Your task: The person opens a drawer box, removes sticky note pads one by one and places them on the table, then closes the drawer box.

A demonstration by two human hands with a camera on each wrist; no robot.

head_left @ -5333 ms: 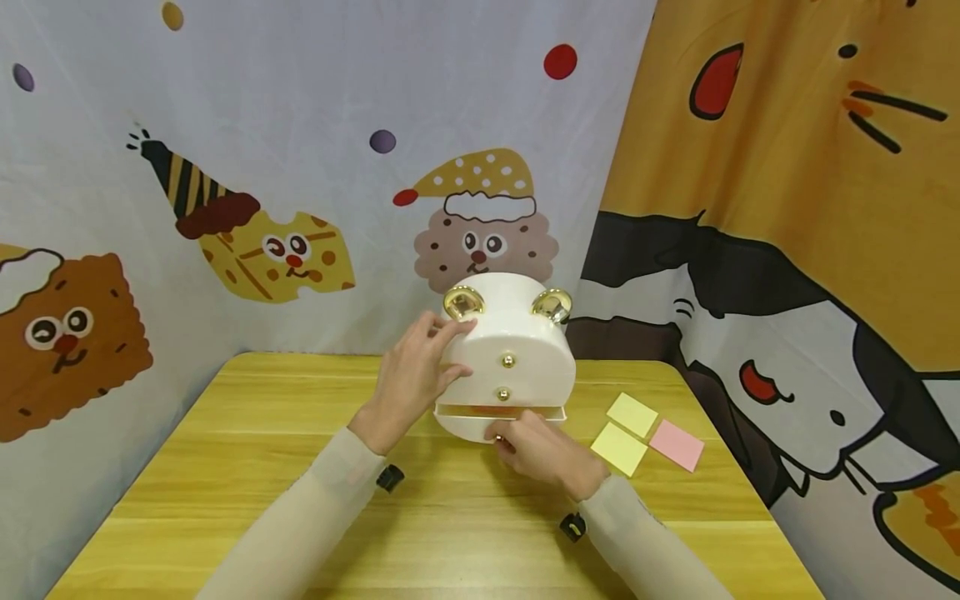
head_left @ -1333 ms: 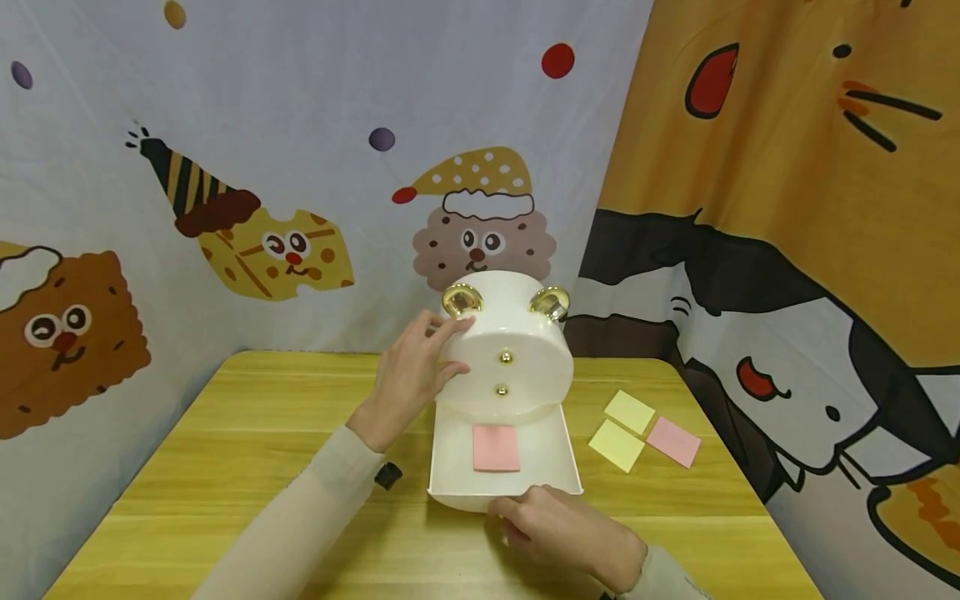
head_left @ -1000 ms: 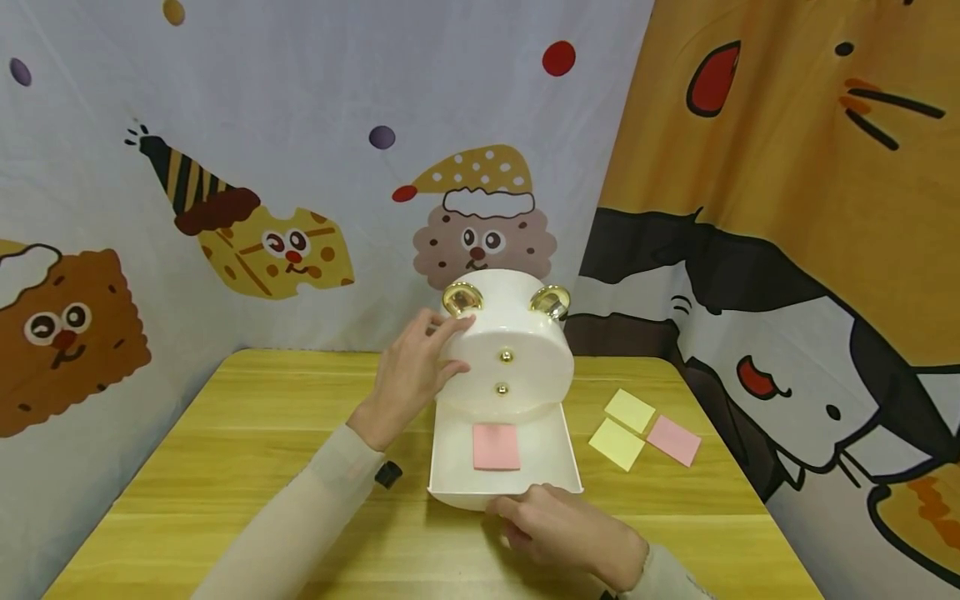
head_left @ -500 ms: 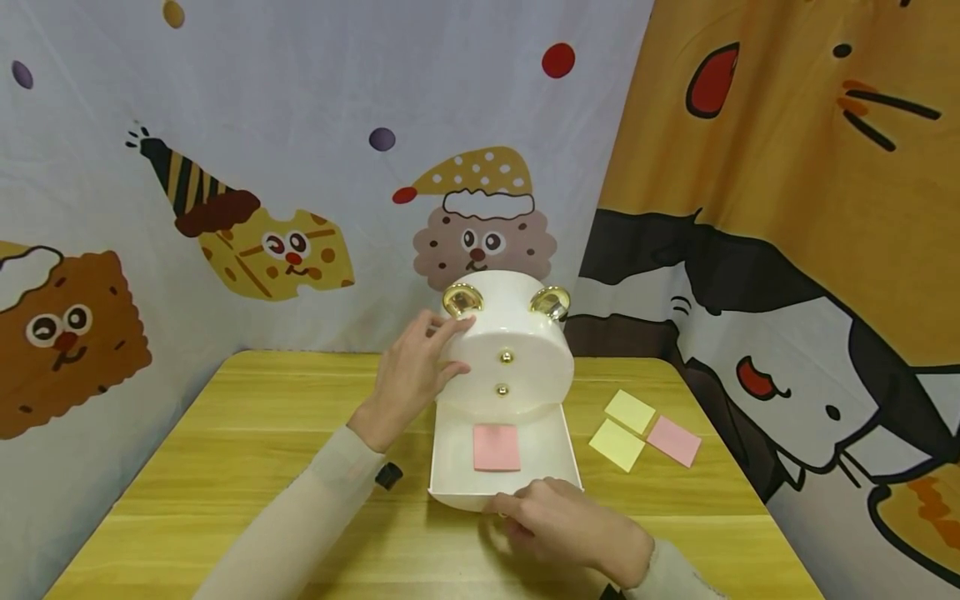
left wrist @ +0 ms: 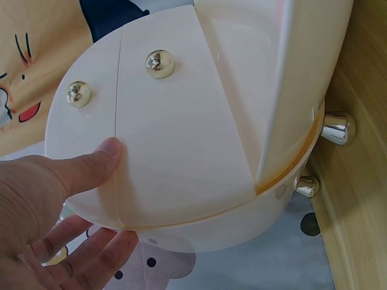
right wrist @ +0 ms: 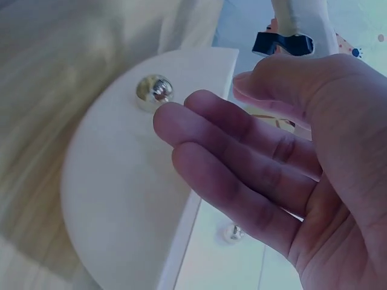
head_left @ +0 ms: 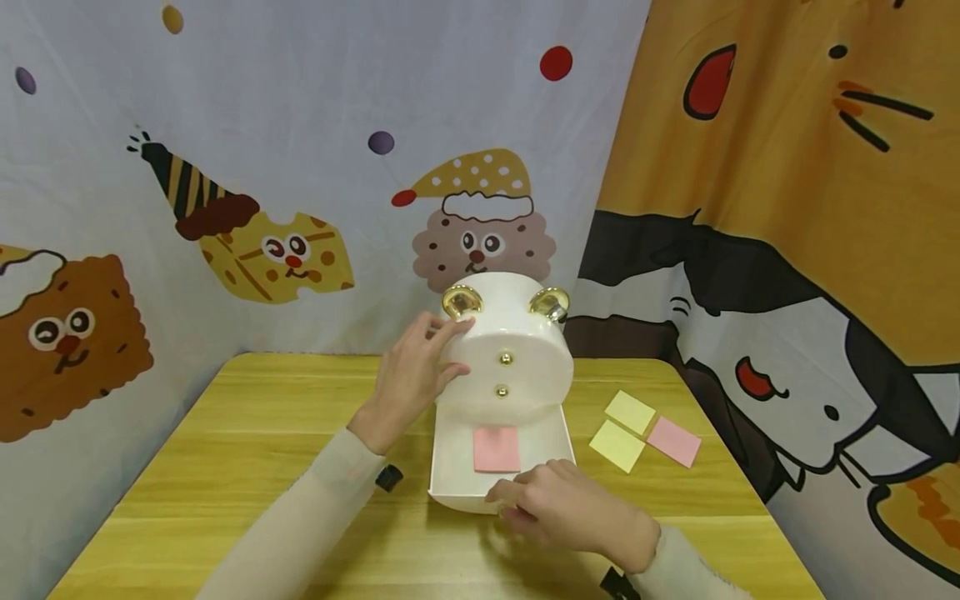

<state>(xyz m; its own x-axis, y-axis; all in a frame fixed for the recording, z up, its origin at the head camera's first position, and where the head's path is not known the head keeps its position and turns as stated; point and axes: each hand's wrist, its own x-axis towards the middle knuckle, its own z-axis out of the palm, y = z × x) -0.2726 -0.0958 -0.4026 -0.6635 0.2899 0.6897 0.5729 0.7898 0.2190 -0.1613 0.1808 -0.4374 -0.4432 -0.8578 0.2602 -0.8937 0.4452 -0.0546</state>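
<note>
A white rounded drawer box [head_left: 517,304] with gold ear-like trims and gold knobs stands on the table. Its bottom drawer [head_left: 453,467] is pulled out toward me, with a pink sticky note pad [head_left: 497,450] lying inside. My left hand [head_left: 408,375] holds the box's left side, thumb on the front and fingers round the edge, as the left wrist view also shows. By the drawer's front rim is my right hand [head_left: 558,508], fingers loosely bent. In the right wrist view those fingers [right wrist: 224,181] are beside the gold drawer knob [right wrist: 155,92], not closed round it.
To the right of the box lie two yellow sticky notes [head_left: 630,412] and a pink one [head_left: 675,442] on the wooden table [head_left: 225,467]. A cartoon-printed curtain [head_left: 300,100] hangs behind and at the sides.
The bottom drawer, only slightly out at first, has been drawn out by my right hand, revealing the pink pad. That hand has since let go of the knob and risen slightly. My left hand stays put.
</note>
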